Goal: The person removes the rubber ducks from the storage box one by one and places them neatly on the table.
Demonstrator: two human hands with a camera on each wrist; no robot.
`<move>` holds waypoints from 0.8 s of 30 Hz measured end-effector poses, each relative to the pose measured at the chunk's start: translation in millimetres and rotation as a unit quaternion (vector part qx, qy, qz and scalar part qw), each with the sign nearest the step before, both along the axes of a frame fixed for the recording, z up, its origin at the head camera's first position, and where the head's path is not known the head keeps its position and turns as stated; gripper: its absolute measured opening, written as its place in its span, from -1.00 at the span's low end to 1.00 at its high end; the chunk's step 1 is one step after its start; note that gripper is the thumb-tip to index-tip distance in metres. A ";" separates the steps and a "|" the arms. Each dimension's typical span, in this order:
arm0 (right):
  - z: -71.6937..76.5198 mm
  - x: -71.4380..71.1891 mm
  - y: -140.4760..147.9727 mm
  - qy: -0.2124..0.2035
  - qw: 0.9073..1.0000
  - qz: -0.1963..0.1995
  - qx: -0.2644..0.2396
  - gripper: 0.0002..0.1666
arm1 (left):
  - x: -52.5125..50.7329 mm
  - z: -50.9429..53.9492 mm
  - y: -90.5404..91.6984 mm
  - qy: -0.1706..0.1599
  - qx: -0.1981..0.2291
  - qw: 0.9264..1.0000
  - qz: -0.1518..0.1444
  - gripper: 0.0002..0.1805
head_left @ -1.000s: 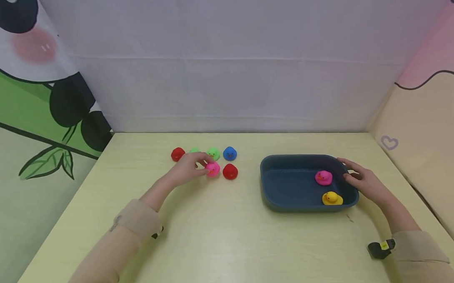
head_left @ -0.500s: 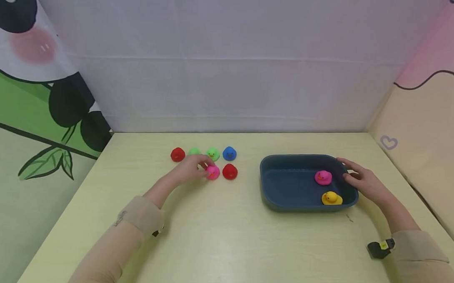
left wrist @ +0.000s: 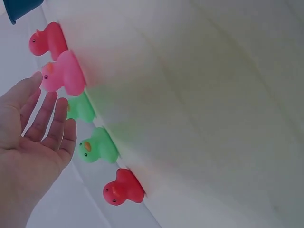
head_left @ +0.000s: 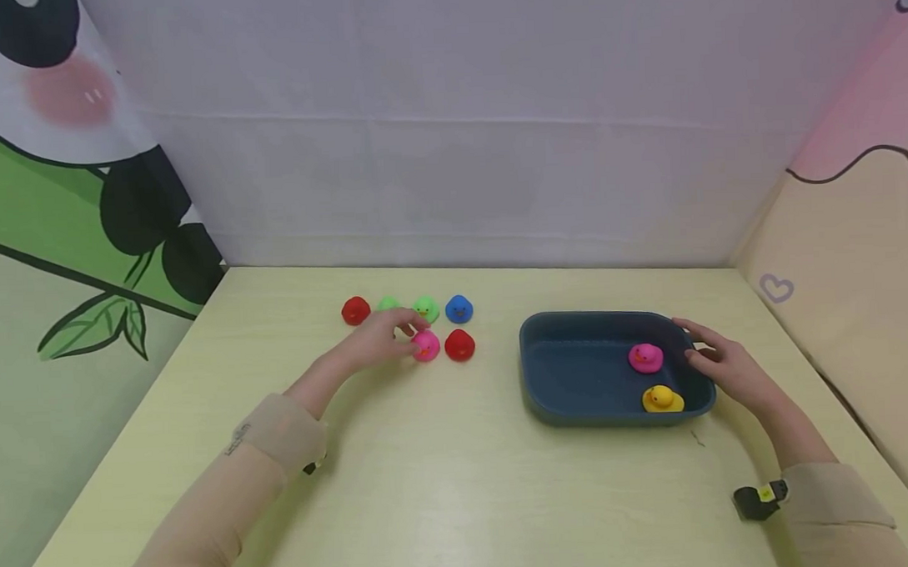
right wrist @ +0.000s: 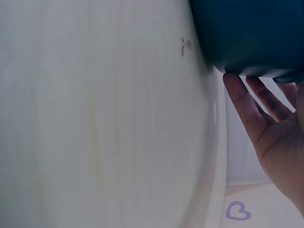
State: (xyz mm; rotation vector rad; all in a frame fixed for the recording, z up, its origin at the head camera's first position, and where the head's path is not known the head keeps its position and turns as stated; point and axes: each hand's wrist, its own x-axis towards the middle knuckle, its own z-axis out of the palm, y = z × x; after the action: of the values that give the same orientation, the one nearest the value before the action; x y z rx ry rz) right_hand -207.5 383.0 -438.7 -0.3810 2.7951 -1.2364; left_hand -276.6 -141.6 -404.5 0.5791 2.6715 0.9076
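Observation:
My left hand (head_left: 384, 338) is beside a pink rubber duck (head_left: 426, 346) on the table, its fingers spread. In the left wrist view the thumb is against or very near the head of that pink duck (left wrist: 64, 74), and the other fingers stand apart from it. A red duck (head_left: 459, 345) sits to its right; two green ducks (head_left: 426, 309), a blue duck (head_left: 459, 309) and another red duck (head_left: 356, 310) line up behind. My right hand (head_left: 735, 370) holds the right rim of a dark blue basin (head_left: 579, 421), thumb over the edge, fingertips on the outer wall (right wrist: 251, 33).
Inside the basin, at its right end, sit a pink duck (head_left: 646, 358) and a yellow duck (head_left: 662, 399). The pale wooden table (head_left: 446, 484) ends at a white cloth wall (head_left: 458, 183). Printed panels stand at both sides.
The pink duck at my left hand has come down slightly and now rests on the table in front of the green ducks. The left fingers have loosened from it. My right hand stays on the basin.

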 end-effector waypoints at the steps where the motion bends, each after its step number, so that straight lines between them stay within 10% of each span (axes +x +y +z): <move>1: 0.0 0.0 -0.1 0.000 1.000 0.000 0.001 -0.38 | 1.3 1.7 -0.2 0.005 0.001 1.000 0.000 -0.58; 14: -2.3 -2.0 1.8 0.005 1.000 0.007 -0.001 -0.38 | 19.7 22.0 4.6 0.093 0.032 0.995 -0.009 -0.64; 24: -0.9 -1.0 2.7 0.002 1.000 0.007 -0.001 -0.37 | 40.2 43.2 21.5 0.085 0.079 0.993 0.032 -0.65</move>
State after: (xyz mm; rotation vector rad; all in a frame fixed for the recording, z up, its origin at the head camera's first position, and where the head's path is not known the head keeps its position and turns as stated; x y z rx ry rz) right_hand -208.5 385.7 -439.6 -0.4011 2.7895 -1.2377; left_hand -236.4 -120.0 -361.3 0.6337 2.8010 1.1429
